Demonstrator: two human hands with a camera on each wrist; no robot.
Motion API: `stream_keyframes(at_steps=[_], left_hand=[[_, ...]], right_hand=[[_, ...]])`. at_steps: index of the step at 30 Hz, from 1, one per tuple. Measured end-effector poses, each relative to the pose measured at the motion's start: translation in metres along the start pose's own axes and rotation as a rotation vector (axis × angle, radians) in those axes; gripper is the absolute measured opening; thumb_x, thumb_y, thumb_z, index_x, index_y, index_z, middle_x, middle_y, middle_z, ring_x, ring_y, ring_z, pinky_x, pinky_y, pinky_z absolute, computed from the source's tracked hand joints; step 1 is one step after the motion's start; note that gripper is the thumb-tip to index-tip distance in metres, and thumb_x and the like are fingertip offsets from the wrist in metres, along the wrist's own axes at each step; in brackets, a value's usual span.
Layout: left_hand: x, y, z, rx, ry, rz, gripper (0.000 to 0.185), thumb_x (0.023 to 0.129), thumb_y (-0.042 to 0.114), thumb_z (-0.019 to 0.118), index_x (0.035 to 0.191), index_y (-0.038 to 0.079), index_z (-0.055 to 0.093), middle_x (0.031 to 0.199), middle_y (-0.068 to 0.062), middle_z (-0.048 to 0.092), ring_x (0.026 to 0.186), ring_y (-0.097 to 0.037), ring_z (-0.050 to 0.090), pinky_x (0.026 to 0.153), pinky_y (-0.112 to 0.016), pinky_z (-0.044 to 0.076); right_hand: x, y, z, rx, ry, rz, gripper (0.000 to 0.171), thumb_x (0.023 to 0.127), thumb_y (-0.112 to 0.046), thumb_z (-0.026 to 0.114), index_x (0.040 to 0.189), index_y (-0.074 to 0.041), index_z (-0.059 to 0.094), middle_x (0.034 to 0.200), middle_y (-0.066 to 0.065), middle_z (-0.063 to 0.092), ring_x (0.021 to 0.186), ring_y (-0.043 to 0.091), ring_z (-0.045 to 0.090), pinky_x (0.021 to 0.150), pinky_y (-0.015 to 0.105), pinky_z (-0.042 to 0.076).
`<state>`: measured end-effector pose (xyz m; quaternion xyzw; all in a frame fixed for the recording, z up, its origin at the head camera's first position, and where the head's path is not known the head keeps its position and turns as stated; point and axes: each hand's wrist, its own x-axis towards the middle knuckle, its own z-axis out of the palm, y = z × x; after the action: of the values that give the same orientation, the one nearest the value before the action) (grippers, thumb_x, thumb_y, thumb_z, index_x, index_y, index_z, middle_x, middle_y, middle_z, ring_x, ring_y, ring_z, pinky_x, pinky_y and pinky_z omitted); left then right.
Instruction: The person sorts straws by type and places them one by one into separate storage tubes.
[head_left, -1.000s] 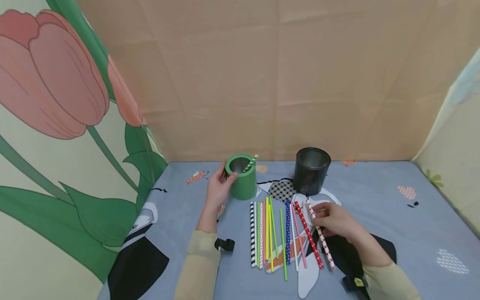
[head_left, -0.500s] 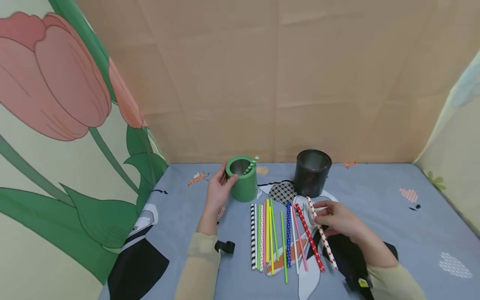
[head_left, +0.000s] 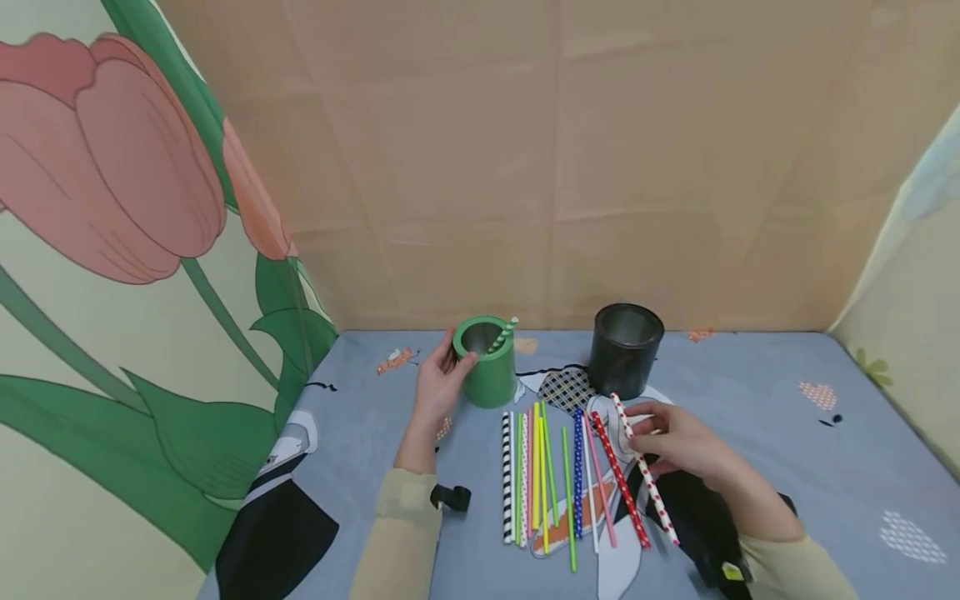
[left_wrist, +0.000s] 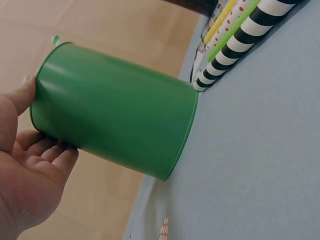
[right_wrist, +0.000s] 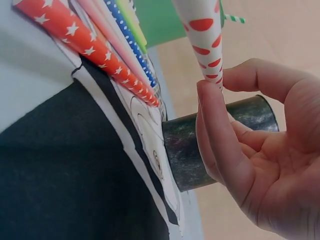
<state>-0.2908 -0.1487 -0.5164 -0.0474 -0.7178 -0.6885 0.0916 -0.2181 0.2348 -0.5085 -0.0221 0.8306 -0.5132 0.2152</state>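
The left hand (head_left: 444, 385) is holding the smooth green cylindrical cup (head_left: 491, 382) near its rim, with the thumb on one side and the fingers bent around the wall. This cup stands on the blue-grey cloth (head_left: 750, 383), and one green-and-white striped straw (head_left: 504, 334) leans inside it, its tip above the rim. The right hand (head_left: 684, 442) pinches, between thumb and fingertips, the white straw with red marks (head_left: 651, 485) close to its far end. This straw is slanted, just beside the red straw with white stars (head_left: 621, 482); whether its near end touches the cloth, I cannot tell. To the left of these two lies a row of thin straws, from the black-and-white striped straw (head_left: 507, 487) to the blue straw with white dots (head_left: 577, 483) and a few beyond it. Behind the right hand stands the dark, glossy black cylindrical cup (head_left: 624, 357).
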Motion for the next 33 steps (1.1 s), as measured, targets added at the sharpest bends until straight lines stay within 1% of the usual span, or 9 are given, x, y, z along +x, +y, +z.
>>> stream_keyframes(at_steps=[6, 8, 14, 18, 23, 29, 33], left_hand=[[-0.001, 0.001, 0.001, 0.013, -0.002, 0.013, 0.071, 0.104, 0.012, 0.072, 0.164, 0.003, 0.035, 0.172, -0.015, 0.031, 0.158, -0.031, 0.032, 0.127, -0.039, 0.032], [-0.002, 0.001, 0.001, 0.015, -0.005, 0.020, 0.072, 0.104, 0.012, 0.072, 0.164, 0.001, 0.034, 0.172, -0.016, 0.031, 0.158, -0.032, 0.031, 0.127, -0.040, 0.032], [-0.002, 0.002, 0.002, 0.030, -0.003, 0.018, 0.072, 0.105, 0.012, 0.072, 0.164, 0.001, 0.033, 0.173, -0.016, 0.030, 0.158, -0.031, 0.031, 0.127, -0.039, 0.032], [-0.002, 0.001, 0.001, 0.033, -0.011, 0.027, 0.072, 0.105, 0.012, 0.071, 0.165, 0.002, 0.032, 0.173, -0.017, 0.029, 0.158, -0.031, 0.030, 0.127, -0.039, 0.032], [-0.002, 0.001, 0.001, 0.022, -0.015, 0.033, 0.071, 0.106, 0.011, 0.070, 0.165, 0.001, 0.032, 0.173, -0.015, 0.030, 0.158, -0.031, 0.030, 0.127, -0.041, 0.031], [-0.003, 0.001, 0.000, 0.007, -0.023, 0.033, 0.072, 0.105, 0.015, 0.071, 0.165, 0.003, 0.033, 0.173, -0.015, 0.030, 0.159, -0.031, 0.030, 0.127, -0.041, 0.032], [-0.002, 0.000, 0.000, 0.021, -0.016, 0.038, 0.073, 0.105, 0.014, 0.071, 0.165, 0.003, 0.032, 0.173, -0.015, 0.029, 0.159, -0.030, 0.029, 0.127, -0.040, 0.032]], right_hand=[[-0.002, -0.003, -0.003, 0.033, -0.023, -0.038, 0.065, 0.101, -0.017, 0.073, 0.154, 0.004, 0.042, 0.125, 0.023, 0.065, 0.099, 0.030, 0.069, 0.076, 0.046, 0.068], [-0.002, -0.004, -0.004, 0.047, -0.024, -0.053, 0.065, 0.102, -0.016, 0.073, 0.155, 0.004, 0.041, 0.128, 0.026, 0.063, 0.101, 0.033, 0.069, 0.077, 0.047, 0.068], [0.000, -0.006, -0.005, 0.092, -0.005, -0.088, 0.065, 0.102, -0.016, 0.073, 0.156, 0.001, 0.039, 0.136, 0.029, 0.061, 0.108, 0.038, 0.069, 0.081, 0.048, 0.068], [0.001, -0.010, -0.004, 0.131, 0.009, -0.133, 0.066, 0.104, -0.014, 0.071, 0.157, 0.001, 0.036, 0.138, 0.031, 0.058, 0.113, 0.040, 0.066, 0.082, 0.048, 0.068], [0.003, -0.019, -0.002, 0.160, 0.031, -0.184, 0.067, 0.104, -0.016, 0.069, 0.158, 0.003, 0.035, 0.138, 0.030, 0.056, 0.113, 0.038, 0.065, 0.082, 0.046, 0.068], [0.006, -0.034, 0.005, 0.179, 0.084, -0.191, 0.064, 0.108, -0.022, 0.066, 0.159, 0.002, 0.035, 0.142, 0.030, 0.054, 0.116, 0.038, 0.064, 0.083, 0.045, 0.068], [0.008, -0.043, 0.010, 0.211, 0.113, -0.213, 0.063, 0.108, -0.023, 0.066, 0.158, 0.002, 0.037, 0.139, 0.027, 0.057, 0.112, 0.033, 0.067, 0.084, 0.046, 0.067]])
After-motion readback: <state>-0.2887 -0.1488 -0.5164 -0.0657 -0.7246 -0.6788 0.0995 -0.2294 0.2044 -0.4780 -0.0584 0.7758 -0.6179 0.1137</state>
